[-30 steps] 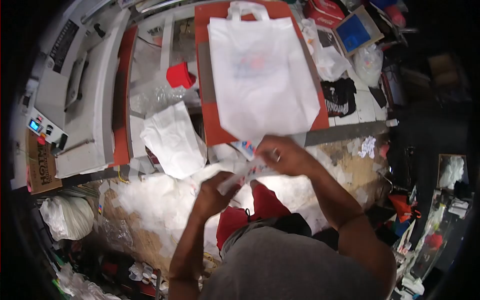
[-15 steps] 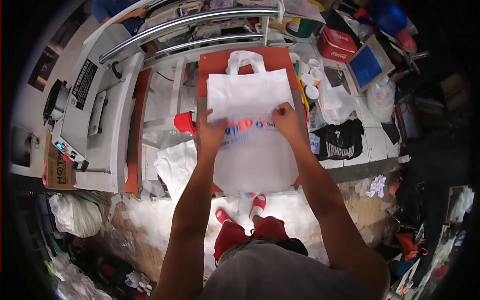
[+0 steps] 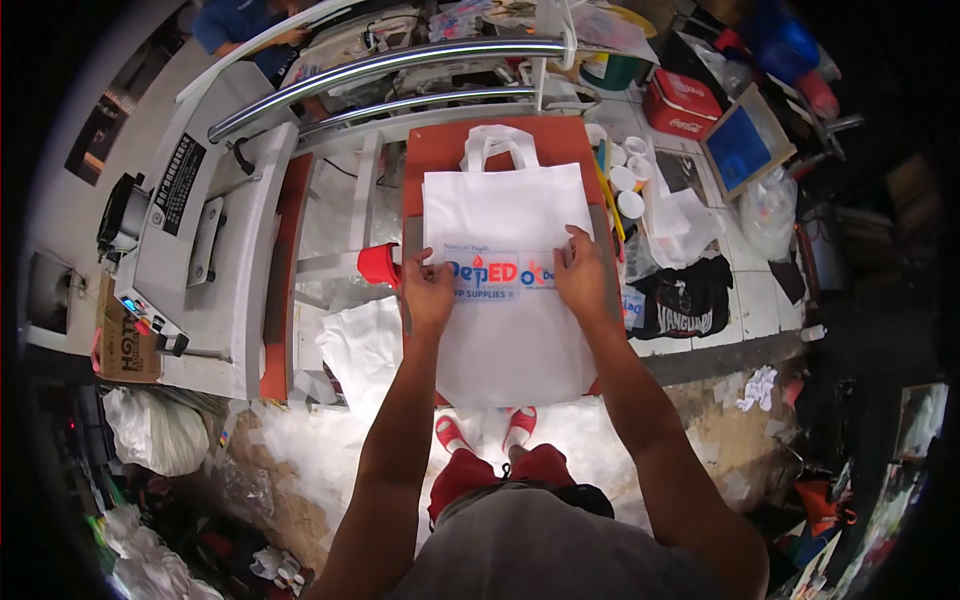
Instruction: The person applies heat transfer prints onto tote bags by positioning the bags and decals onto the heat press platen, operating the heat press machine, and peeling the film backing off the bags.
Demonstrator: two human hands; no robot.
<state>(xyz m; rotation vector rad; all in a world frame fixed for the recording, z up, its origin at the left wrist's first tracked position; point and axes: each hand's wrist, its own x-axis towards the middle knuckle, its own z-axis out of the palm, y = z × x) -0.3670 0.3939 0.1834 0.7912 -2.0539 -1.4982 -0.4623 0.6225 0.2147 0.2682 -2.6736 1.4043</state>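
A white tote bag (image 3: 505, 205) with its handles pointing away from me lies on the orange-red heat press bed (image 3: 560, 135). Across the bag's middle is a clear printed transfer film (image 3: 485, 280) with red and blue lettering, readable as "DepED" and "FFP SUPPLIES". My left hand (image 3: 430, 290) has its fingers curled at the film's left side. At the film's right side is my right hand (image 3: 586, 272), fingers bent together on the edge. The fingertips partly hide both edges of the film.
The heat press head (image 3: 190, 230) stands at left, with chrome rails (image 3: 400, 75) behind. A red piece (image 3: 379, 265) and a white bag (image 3: 360, 350) lie left of the bed. White cups (image 3: 625, 180), a black cloth (image 3: 685, 300) and a red cooler (image 3: 682, 103) are at right. Another person (image 3: 235, 25) is at top left.
The film was blurred and tilted with its lettering partly warped; now it lies flatter and lower on the bag, and the print reads clearly. Both hands stay at its sides.
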